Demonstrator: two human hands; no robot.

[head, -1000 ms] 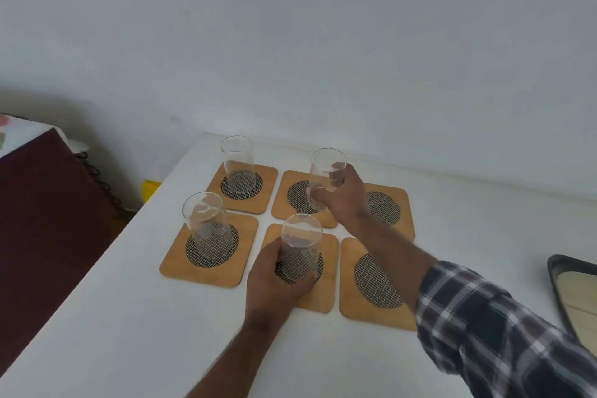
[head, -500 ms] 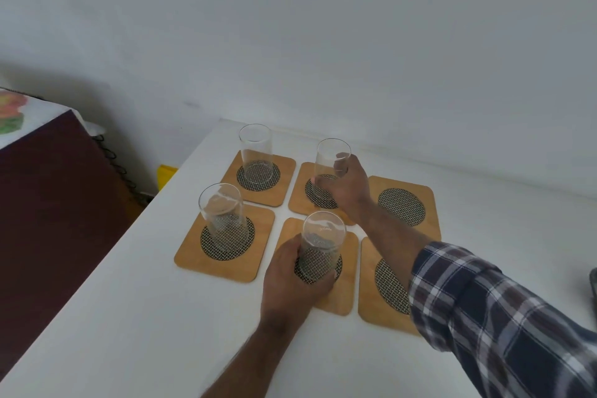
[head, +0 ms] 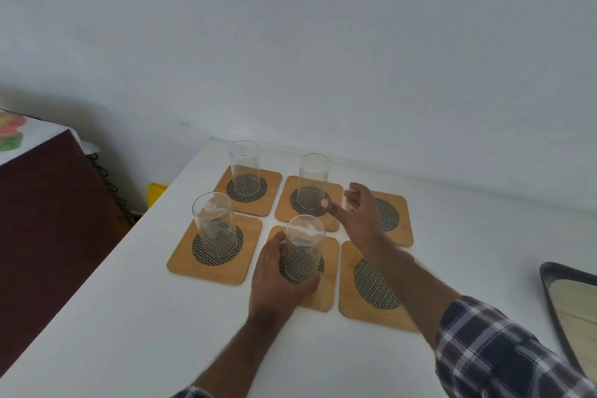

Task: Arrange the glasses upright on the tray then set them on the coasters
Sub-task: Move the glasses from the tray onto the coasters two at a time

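Four clear cylindrical glasses upright on square wooden coasters with black mesh centres, white table.
Left hand (head: 277, 281) wraps near-middle glass (head: 303, 249) on its coaster (head: 326, 294); right hand (head: 358, 213) spread wide, holding nothing, just beside far-middle glass (head: 313, 181). Other glasses: far-left (head: 244, 168), near-left (head: 214, 223). Both right-hand coasters (head: 400, 223) (head: 352, 307) bare. Dark-rimmed tray (head: 549, 281) at right edge, well apart.
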